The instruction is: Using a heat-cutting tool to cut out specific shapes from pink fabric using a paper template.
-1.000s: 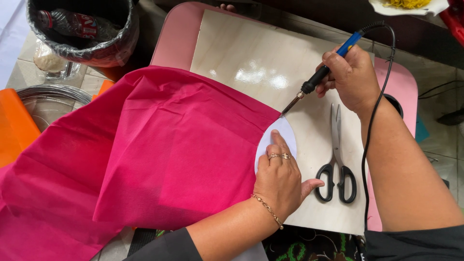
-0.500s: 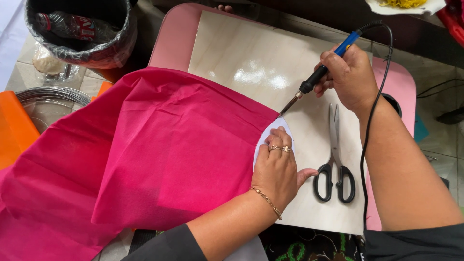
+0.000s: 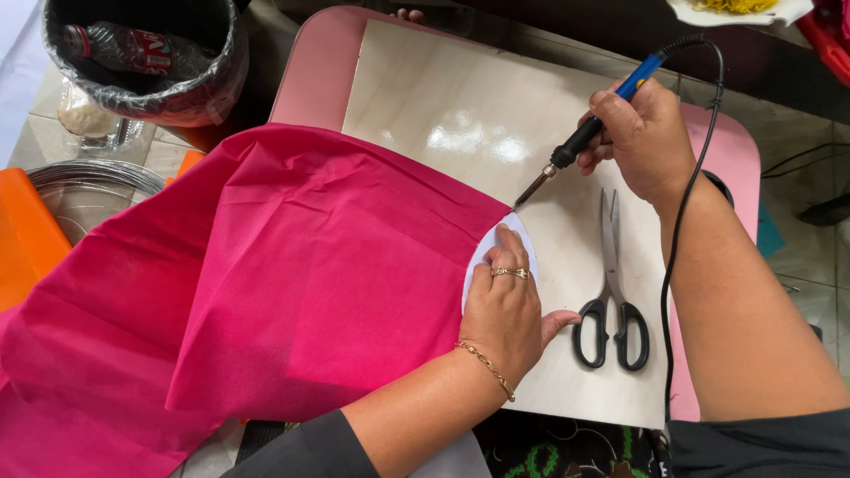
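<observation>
Right hand: the right hand is wrapping its fingers closed around the blue-and-black handle of a soldering iron.
Iron's long axis: it is slanting from upper right down to lower left, the metal tip pointing at the rim of the white round template.
Tip to template: the tip is sitting at or just above the template's upper edge, where the pink fabric ends; whether it is actually touching cannot be told.
Left hand: the left hand is lying flat with its fingers stretched out, pressing on the template and the fabric edge, gripping nothing.
Nearer hand: the left hand is on the template itself; the right hand is standing off up and to the right, reaching it only through the iron.
Cord: a black cord is trailing from the handle down along the right forearm.
Scissors: black-handled scissors are lying closed on the pale board, between the two hands, blades pointing away from the person.
Tabletop: the pink tabletop is carrying the board.
</observation>
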